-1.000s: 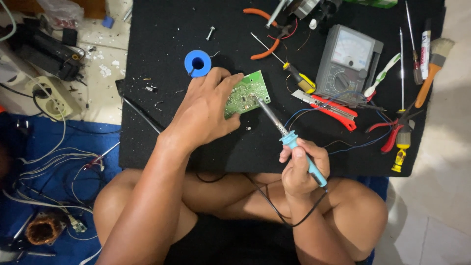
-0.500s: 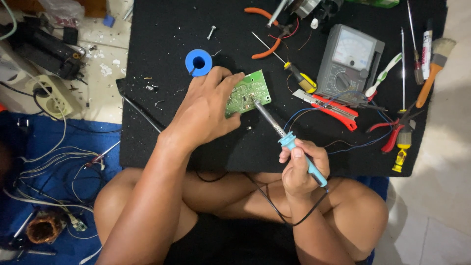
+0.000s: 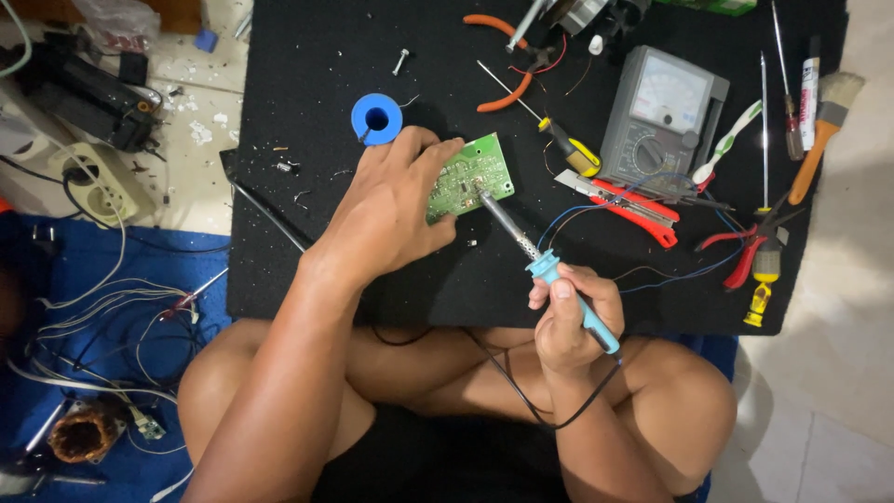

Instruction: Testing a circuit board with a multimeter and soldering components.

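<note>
left hand (image 3: pixel 391 210) grasping circuit board (image 3: pixel 470 175) | right hand (image 3: pixel 570 317) grasping soldering iron (image 3: pixel 545 265), tip on board

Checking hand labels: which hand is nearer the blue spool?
Left. The left hand lies on the green board, its fingers just below the blue spool; the right hand holds the soldering iron, farther away.

Pretty dim and moody overall, with soft light from the right washing out the floor (image 3: pixel 838 307). Focus is sharp; corners darken a bit.
</note>
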